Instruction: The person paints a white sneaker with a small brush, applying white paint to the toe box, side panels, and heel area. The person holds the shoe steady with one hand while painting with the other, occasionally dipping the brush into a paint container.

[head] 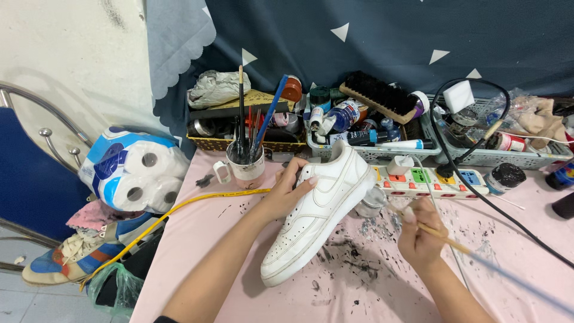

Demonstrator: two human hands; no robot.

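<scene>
A white sneaker (317, 215) lies tilted on a pink, paint-stained table (371, 287), toe toward me. My left hand (286, 190) grips its heel and inner side. My right hand (420, 234) holds a thin wooden-handled brush (454, 244); the brush tip reaches toward a small clear jar (371, 201) standing just right of the shoe.
A mug of brushes (246, 162) stands behind the shoe. Baskets of bottles and a black shoe brush (373, 96) line the back. A power strip (430, 179), black cable (508, 221) and yellow cord (179, 209) cross the table. Tissue rolls (134, 170) and a coloured sneaker (72, 260) sit at left.
</scene>
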